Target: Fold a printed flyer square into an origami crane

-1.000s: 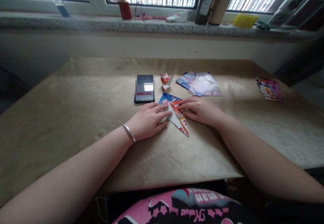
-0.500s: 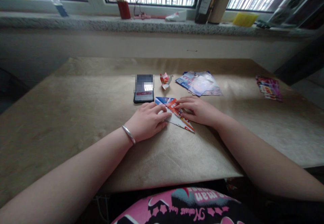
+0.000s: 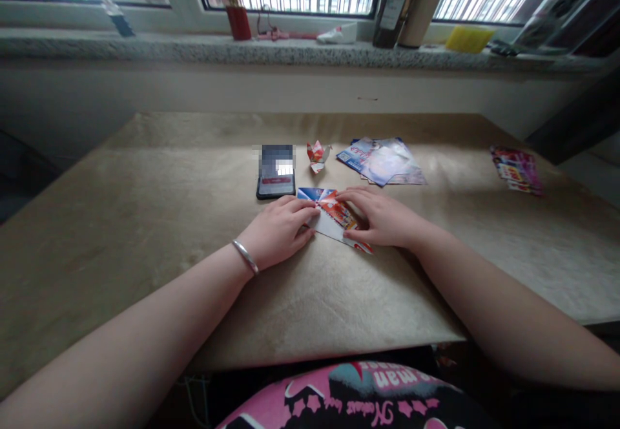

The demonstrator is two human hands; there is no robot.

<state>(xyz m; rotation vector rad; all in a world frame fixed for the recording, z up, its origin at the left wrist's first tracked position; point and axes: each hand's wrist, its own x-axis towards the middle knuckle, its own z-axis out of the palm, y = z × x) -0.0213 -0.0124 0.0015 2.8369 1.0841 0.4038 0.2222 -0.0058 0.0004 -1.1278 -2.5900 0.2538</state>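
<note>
A folded sheet of printed paper (image 3: pixel 334 222), white on one part and blue and orange on the rest, lies on the table between my hands. My left hand (image 3: pixel 278 229), a silver bangle at its wrist, holds the paper's left end, fingers on top and thumb at the near edge. On the right end, my right hand (image 3: pixel 382 219) has its fingers on the far side and its thumb near the lower edge, gripping the paper. Part of the sheet is hidden under the fingers.
Beyond my left hand lies a phone (image 3: pixel 276 187). Beside it stands a small red-and-white folded paper figure (image 3: pixel 318 157). Printed sheets (image 3: pixel 382 161) lie behind my right hand, and pink printed papers (image 3: pixel 517 170) lie far right. A windowsill (image 3: pixel 290 54) holds a red container (image 3: pixel 237 22) and a yellow block (image 3: pixel 469 39).
My right thumb has moved toward the paper's near edge, and the right fingers are spread wider. The left fingers have drawn slightly left, so more of the orange print shows.
</note>
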